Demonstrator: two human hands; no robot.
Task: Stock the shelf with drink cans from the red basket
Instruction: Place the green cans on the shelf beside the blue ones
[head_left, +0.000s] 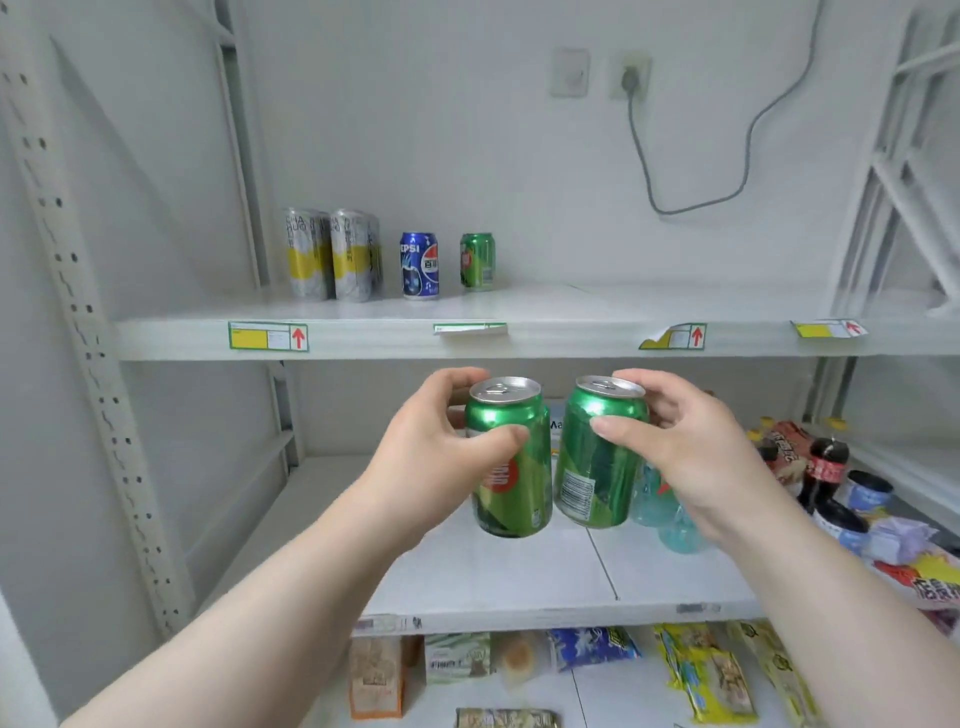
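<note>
Two green cans in the air, one per hand: carry step, shelving not yet done.
Left hand (436, 457) curls round the left can (524, 488), thumb across its front; right hand (696, 452) grips the right can (597, 478), which is tilted. The pair sit just beside each other at 6 o'clock of the upper shelf (623, 306). Red basket not in view. Next move, likely: raise both over the shelf lip and set them upright at 3 o'clock of the shelved green can (477, 261).

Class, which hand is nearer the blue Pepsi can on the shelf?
Left. The left hand is almost straight below the Pepsi can; the right hand is below and farther right.
</note>
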